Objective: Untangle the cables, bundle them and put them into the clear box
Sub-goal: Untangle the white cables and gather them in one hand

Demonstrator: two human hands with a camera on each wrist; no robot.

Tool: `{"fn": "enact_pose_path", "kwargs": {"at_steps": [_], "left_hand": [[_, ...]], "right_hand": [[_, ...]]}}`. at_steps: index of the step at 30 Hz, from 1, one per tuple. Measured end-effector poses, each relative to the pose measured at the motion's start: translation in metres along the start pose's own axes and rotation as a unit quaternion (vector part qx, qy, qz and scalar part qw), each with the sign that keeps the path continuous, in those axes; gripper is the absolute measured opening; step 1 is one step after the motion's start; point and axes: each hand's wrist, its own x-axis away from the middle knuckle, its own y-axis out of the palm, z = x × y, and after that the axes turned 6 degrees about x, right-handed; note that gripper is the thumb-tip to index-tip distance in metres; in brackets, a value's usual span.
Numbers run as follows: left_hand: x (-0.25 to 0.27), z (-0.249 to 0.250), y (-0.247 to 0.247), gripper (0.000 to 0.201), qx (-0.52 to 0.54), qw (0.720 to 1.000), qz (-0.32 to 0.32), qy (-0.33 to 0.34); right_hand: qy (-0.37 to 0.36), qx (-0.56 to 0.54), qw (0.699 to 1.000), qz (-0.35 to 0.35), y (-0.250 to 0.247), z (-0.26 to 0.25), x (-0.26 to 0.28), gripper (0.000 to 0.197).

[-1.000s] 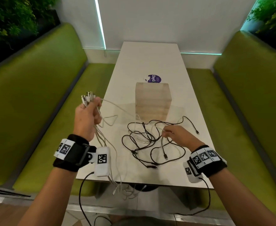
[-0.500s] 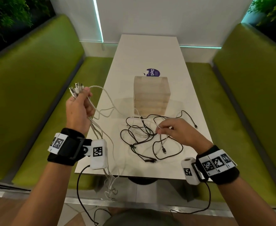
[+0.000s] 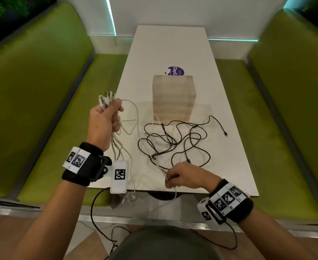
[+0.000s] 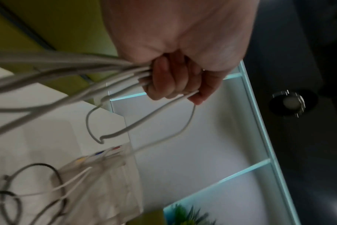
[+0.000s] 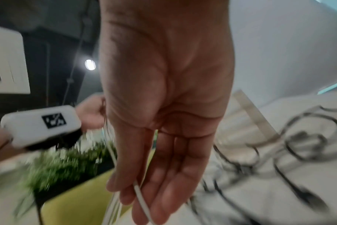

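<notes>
1. On the white counter (image 3: 173, 44) the black cables (image 3: 175, 141) lie in a loose tangle just in front of the clear box (image 3: 173, 99), which holds no cable yet.
2. Our left hand (image 3: 104, 121) stays raised beside the counter, fingers closed around the white cables (image 4: 71, 71), plugs sticking up.
3. Our right hand (image 3: 184, 177) has come back from the tangle to the near edge and now pinches one white cable (image 5: 142, 202).
4. We judge that this cable is being drawn free to join the bundle; the black ones still wait.
</notes>
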Motion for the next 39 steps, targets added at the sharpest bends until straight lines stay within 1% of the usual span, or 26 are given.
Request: {"fn": "enact_pose_path", "kwargs": {"at_steps": [3,5,6,7,8,10,11,12,13,15,16,18,20,22,24,27,29,30,31,33,34,35,36,37,38,39], "left_hand": [[0.018,-0.016,-0.003,0.032,-0.116,0.988,-0.095,-0.017],[0.03,-0.025,-0.005,0.033,-0.172,0.973,-0.148,-0.049],[0.034,-0.028,-0.006,0.033,-0.195,0.963,-0.174,-0.065],[0.037,-0.03,-0.007,0.032,-0.216,0.952,-0.201,-0.081],[0.04,-0.032,-0.006,0.032,-0.233,0.941,-0.228,-0.096],[0.043,-0.036,-0.006,0.031,-0.262,0.917,-0.279,-0.114],[0.044,-0.038,-0.005,0.031,-0.278,0.905,-0.301,-0.115],[0.047,-0.038,-0.002,0.029,-0.292,0.894,-0.319,-0.113],[0.048,-0.04,0.001,0.028,-0.305,0.885,-0.333,-0.112],[0.05,-0.041,0.009,0.026,-0.317,0.871,-0.358,-0.111],[0.051,-0.041,0.013,0.027,-0.315,0.869,-0.366,-0.108],[0.052,-0.042,0.018,0.031,-0.299,0.877,-0.361,-0.103],[0.05,-0.043,0.015,0.033,-0.262,0.905,-0.32,-0.099],[0.045,-0.043,0.01,0.029,-0.193,0.941,-0.259,-0.103],[0.038,-0.04,0.004,0.029,-0.125,0.963,-0.216,-0.104],[0.031,-0.032,0.002,0.031,-0.068,0.974,-0.2,-0.082],[0.028,-0.028,0.004,0.032,-0.038,0.977,-0.197,-0.077],[0.028,-0.026,0.005,0.032,-0.021,0.977,-0.198,-0.077],[0.028,-0.025,0.006,0.033,-0.007,0.976,-0.2,-0.08],[0.03,-0.024,0.008,0.032,0.016,0.974,-0.208,-0.084],[0.03,-0.025,0.01,0.032,0.025,0.973,-0.212,-0.087],[0.031,-0.025,0.011,0.032,0.034,0.972,-0.215,-0.09],[0.032,-0.026,0.013,0.032,0.041,0.971,-0.216,-0.093],[0.033,-0.026,0.014,0.032,0.047,0.97,-0.217,-0.095],[0.033,-0.026,0.016,0.032,0.049,0.97,-0.216,-0.095],[0.033,-0.026,0.018,0.032,0.049,0.971,-0.213,-0.094]], "right_hand": [[0.014,0.02,0.997,-0.069,0.034,0.014,-0.007,0.018],[0.048,0.04,0.994,-0.09,0.046,0.024,-0.01,0.032],[0.061,0.055,0.993,-0.085,0.046,0.029,-0.011,0.04],[0.074,0.067,0.993,-0.068,0.042,0.032,-0.011,0.044],[0.086,0.064,0.994,-0.036,0.034,0.033,-0.01,0.043],[0.094,0.004,0.994,0.062,0.015,0.032,-0.005,0.032],[0.078,-0.044,0.989,0.114,0.005,0.029,-0.002,0.029],[0.047,-0.093,0.983,0.15,-0.005,0.024,0.002,0.029],[0.003,-0.14,0.976,0.165,-0.014,0.017,0.006,0.03],[-0.077,-0.214,0.962,0.152,-0.026,-0.003,0.014,0.031],[-0.097,-0.23,0.958,0.14,-0.027,-0.011,0.016,0.027],[-0.097,-0.23,0.959,0.135,-0.024,-0.021,0.016,0.014],[-0.067,-0.223,0.966,0.116,-0.017,-0.023,0.014,0.012],[-0.049,-0.177,0.982,0.046,-0.007,-0.017,0.012,0.016],[-0.038,-0.09,0.995,-0.029,0.006,-0.008,0.01,0.019],[-0.023,0.027,0.994,-0.1,0.028,0.005,0.003,0.028],[-0.008,0.087,0.989,-0.116,0.036,0.015,-0.002,0.04],[0.004,0.094,0.99,-0.103,0.037,0.02,-0.004,0.042],[0.019,0.078,0.994,-0.073,0.035,0.024,-0.005,0.04],[0.046,-0.002,0.998,0.033,0.027,0.027,-0.007,0.031],[0.048,-0.056,0.993,0.092,0.022,0.026,-0.008,0.031],[0.042,-0.106,0.984,0.135,0.019,0.023,-0.009,0.037],[0.023,-0.141,0.978,0.154,0.015,0.017,-0.01,0.045],[-0.004,-0.15,0.977,0.148,0.013,0.012,-0.011,0.051],[-0.032,-0.139,0.982,0.123,0.011,0.005,-0.013,0.05],[-0.057,-0.12,0.987,0.092,0.01,0.001,-0.015,0.044]]}}
